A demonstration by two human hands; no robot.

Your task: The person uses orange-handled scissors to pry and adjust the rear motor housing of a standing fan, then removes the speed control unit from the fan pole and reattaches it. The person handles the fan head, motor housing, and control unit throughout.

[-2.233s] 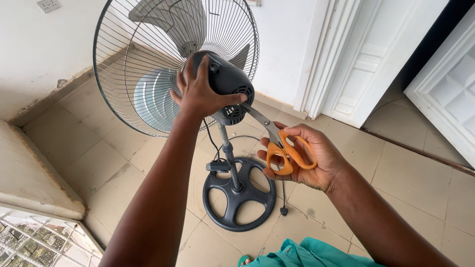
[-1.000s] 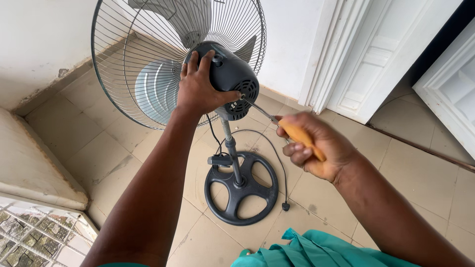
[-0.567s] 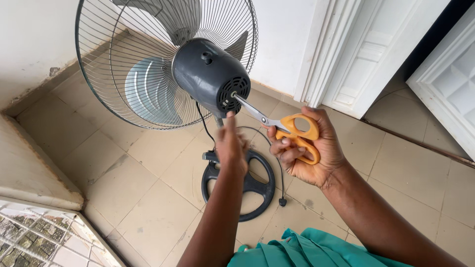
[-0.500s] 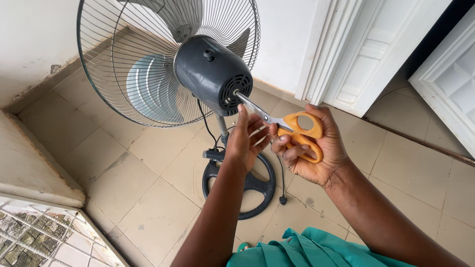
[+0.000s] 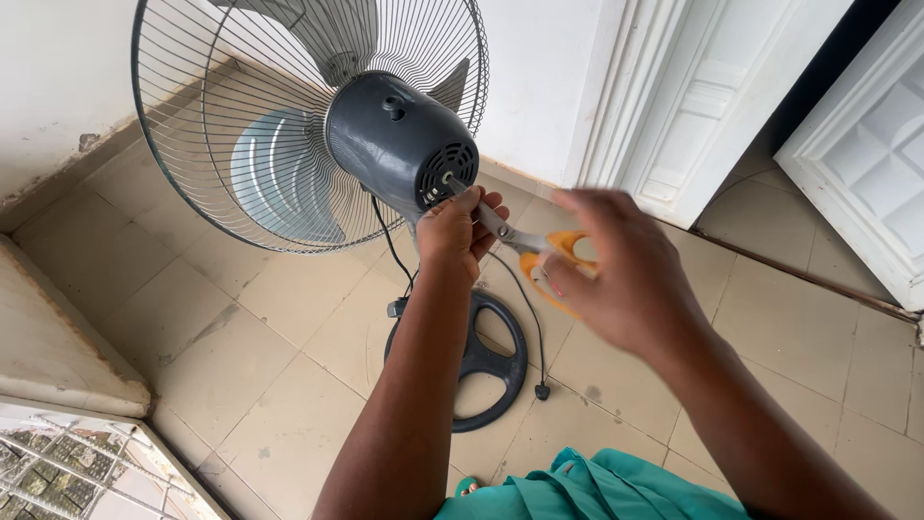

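A standing fan with a grey motor housing (image 5: pixel 397 140) and a wire grille (image 5: pixel 241 116) is seen from behind. My left hand (image 5: pixel 457 226) pinches the blades of orange-handled scissors (image 5: pixel 551 252), whose tip touches the back of the motor housing. My right hand (image 5: pixel 626 274) is blurred, fingers spread, just off the scissor handles on their right, holding nothing that I can make out. The fan's round dark base (image 5: pixel 486 361) stands on the tiled floor below my left forearm.
The fan's black cord ends in a plug (image 5: pixel 542 391) lying on the tiles. White doors (image 5: pixel 712 106) stand to the right. A low ledge (image 5: pixel 58 337) and a wire rack (image 5: pixel 58 467) are at the lower left. Teal cloth (image 5: pixel 587 491) shows at the bottom.
My left hand left the motor housing, dropped, then came up to grip the scissor blades. My right hand, which held the orange handles, has let go and pulled slightly away.
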